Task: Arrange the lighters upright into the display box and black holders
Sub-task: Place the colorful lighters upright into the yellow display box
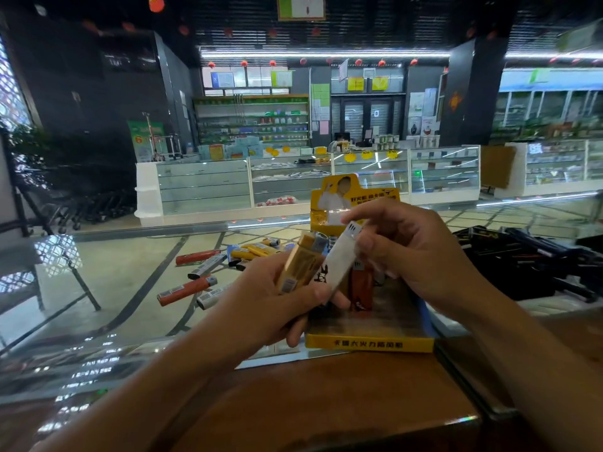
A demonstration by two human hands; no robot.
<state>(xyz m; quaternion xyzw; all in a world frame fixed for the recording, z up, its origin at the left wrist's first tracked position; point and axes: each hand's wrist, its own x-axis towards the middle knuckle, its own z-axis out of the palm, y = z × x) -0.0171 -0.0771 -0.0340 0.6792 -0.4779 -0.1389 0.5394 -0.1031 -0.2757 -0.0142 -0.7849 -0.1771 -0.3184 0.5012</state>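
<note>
While left hand (277, 298) fingers grip slim plastic lighters (301, 262) | right hand (414, 252) pinches white lighter (341, 256) — over yellow cardboard box (370, 344)

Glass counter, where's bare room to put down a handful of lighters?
Bare glass counter lies left of the loose lighters, and brown wood lies nearer than the yellow display box. It is crowded around that pile and by the black holders on the right.

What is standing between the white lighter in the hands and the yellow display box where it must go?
Nothing visible. The white lighter is pinched by the right hand above the display box. One orange lighter already stands inside; the space in front of it looks free.
</note>
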